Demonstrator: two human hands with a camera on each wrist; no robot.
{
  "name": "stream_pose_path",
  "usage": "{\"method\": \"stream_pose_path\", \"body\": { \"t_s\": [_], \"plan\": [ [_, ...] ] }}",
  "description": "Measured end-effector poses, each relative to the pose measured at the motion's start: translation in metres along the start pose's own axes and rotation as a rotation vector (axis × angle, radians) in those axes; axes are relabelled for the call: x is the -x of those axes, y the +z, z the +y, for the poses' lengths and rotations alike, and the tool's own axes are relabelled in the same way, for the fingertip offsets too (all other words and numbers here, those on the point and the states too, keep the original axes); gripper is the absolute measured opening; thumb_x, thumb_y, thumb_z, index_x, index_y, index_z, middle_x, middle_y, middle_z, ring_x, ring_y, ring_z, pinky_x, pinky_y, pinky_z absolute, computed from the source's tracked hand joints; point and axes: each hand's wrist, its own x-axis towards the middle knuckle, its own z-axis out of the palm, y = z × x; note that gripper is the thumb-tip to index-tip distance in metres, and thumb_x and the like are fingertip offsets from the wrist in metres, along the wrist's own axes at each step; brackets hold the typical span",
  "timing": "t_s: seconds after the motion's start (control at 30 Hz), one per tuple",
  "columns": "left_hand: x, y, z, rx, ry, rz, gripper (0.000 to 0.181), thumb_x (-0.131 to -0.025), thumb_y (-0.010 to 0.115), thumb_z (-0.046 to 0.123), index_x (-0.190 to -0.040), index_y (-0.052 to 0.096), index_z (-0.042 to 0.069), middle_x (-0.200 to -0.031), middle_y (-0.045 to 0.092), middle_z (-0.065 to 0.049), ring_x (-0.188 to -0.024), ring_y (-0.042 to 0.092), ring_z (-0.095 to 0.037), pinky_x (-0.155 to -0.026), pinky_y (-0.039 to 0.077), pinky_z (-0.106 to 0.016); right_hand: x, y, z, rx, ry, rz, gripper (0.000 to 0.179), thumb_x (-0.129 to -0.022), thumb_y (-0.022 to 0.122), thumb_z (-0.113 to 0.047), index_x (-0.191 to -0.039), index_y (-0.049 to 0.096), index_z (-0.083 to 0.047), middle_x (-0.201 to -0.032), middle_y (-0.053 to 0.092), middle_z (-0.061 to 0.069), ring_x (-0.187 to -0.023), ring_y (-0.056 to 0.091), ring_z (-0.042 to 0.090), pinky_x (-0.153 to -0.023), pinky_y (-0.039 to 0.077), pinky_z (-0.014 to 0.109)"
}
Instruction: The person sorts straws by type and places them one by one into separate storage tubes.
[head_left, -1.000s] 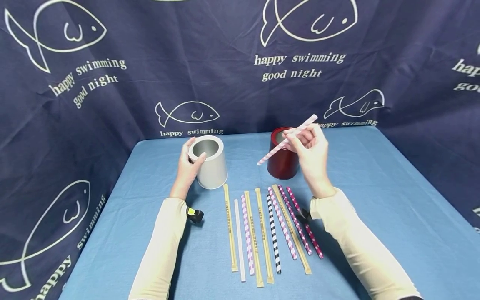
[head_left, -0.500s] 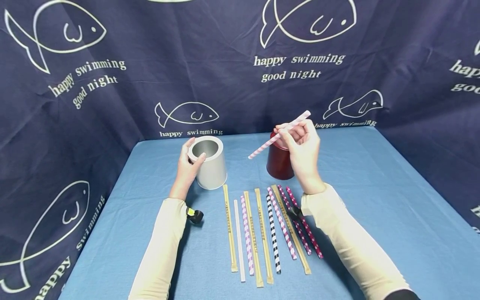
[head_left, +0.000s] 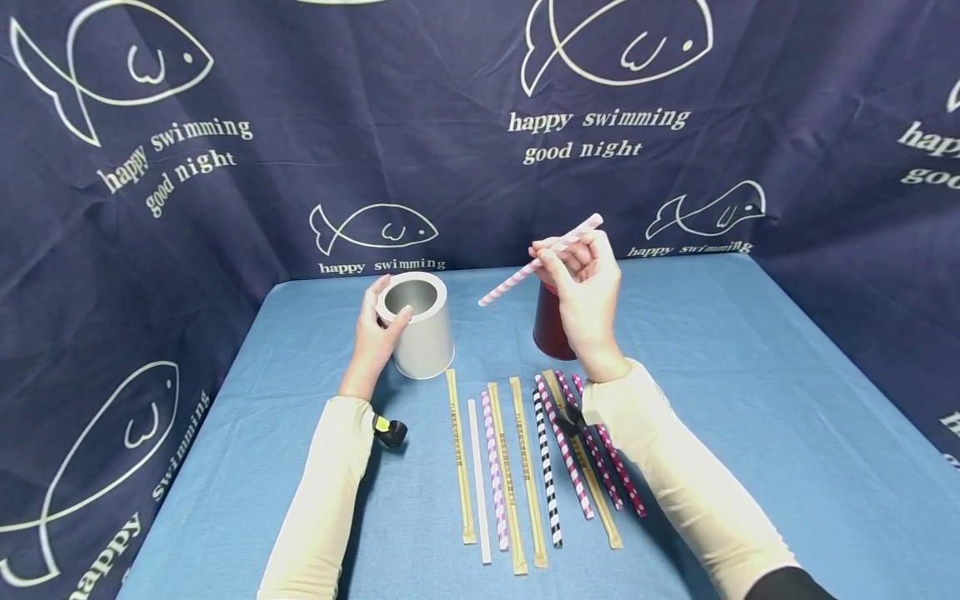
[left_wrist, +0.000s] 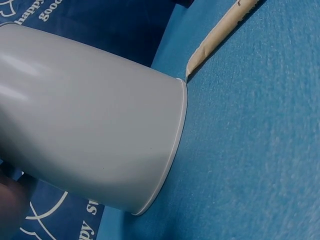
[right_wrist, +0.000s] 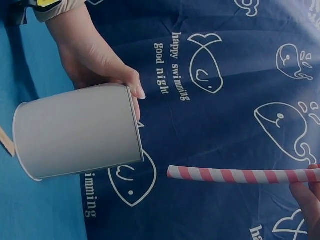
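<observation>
My left hand (head_left: 378, 333) grips the rim of a white can (head_left: 426, 342), thumb over the near edge and fingers around the far left side. The can stands upright with its top uncovered. My right hand (head_left: 588, 296) pinches a pink-and-white striped paper straw (head_left: 517, 277) up in the air. The straw slants, its lower left end pointing toward the white can. In the right wrist view, the tip of the striped straw (right_wrist: 220, 174) is a short way off the can's rim. Behind my right hand stands a dark red can (head_left: 551, 329), its top mostly hidden.
On the blue tablecloth (head_left: 750, 375), several straws lie side by side: paper-wrapped ones (head_left: 461, 458), a plain white one (head_left: 479, 483), a black-and-white striped one (head_left: 547, 471) and dotted pink ones (head_left: 621, 471). A dark blue fish-print curtain (head_left: 480, 167) surrounds the table.
My right hand has moved left and slightly up with the striped straw, passing in front of the red can toward the white one. My left hand stays on the white can.
</observation>
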Motion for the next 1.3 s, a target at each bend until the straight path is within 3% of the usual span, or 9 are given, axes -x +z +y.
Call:
{"method": "stream_pose_path", "body": {
  "t_s": [0.47,0.87,1.13,1.23,1.3],
  "plan": [
    [0.0,-0.001,-0.001,0.007,0.009,0.009,0.069,-0.084,0.059,0.009,-0.145,0.033,-0.006,-0.147,0.038,-0.026,-0.131,0.041,-0.037,-0.102,0.035,-0.023,-0.002,0.018,0.008,-0.004,-0.076,-0.038,0.033,-0.085,0.059,0.016,-0.094,0.053,-0.015,-0.088,0.074,-0.003,-0.083,0.071,0.01,-0.077,0.059,0.026],
    [-0.001,-0.001,-0.002,0.007,0.024,0.012,0.068,-0.084,0.06,0.009,-0.144,0.033,-0.006,-0.147,0.038,-0.026,-0.132,0.04,-0.038,-0.108,0.034,-0.036,-0.003,0.036,0.023,0.084,-0.134,-0.063,0.034,-0.084,0.063,0.012,-0.093,0.052,-0.019,-0.088,0.073,-0.01,-0.084,0.07,0.006,-0.076,0.058,0.021],
    [0.0,-0.001,-0.002,0.001,0.026,0.019,0.068,-0.084,0.06,0.009,-0.144,0.033,-0.007,-0.148,0.038,-0.026,-0.133,0.041,-0.038,-0.108,0.035,-0.036,0.001,0.046,0.04,0.121,-0.14,-0.044,0.029,-0.084,0.065,0.008,-0.093,0.053,-0.016,-0.087,0.073,-0.015,-0.085,0.07,0.005,-0.076,0.057,0.021],
    [0.0,-0.001,-0.002,-0.005,0.027,0.02,0.068,-0.084,0.06,0.01,-0.144,0.033,-0.007,-0.148,0.038,-0.027,-0.133,0.04,-0.039,-0.111,0.033,-0.044,0.003,0.048,0.044,0.12,-0.14,-0.037,0.026,-0.084,0.066,0.008,-0.094,0.054,-0.013,-0.088,0.073,-0.012,-0.085,0.07,0.007,-0.077,0.058,0.024],
    [-0.001,-0.001,-0.002,-0.007,0.028,0.02,0.068,-0.084,0.06,0.01,-0.144,0.034,-0.007,-0.148,0.038,-0.027,-0.132,0.04,-0.039,-0.111,0.033,-0.046,0.004,0.049,0.047,0.124,-0.141,-0.035,0.023,-0.084,0.067,0.008,-0.095,0.054,-0.008,-0.09,0.075,-0.004,-0.086,0.07,0.007,-0.079,0.058,0.025]
  ]
}}
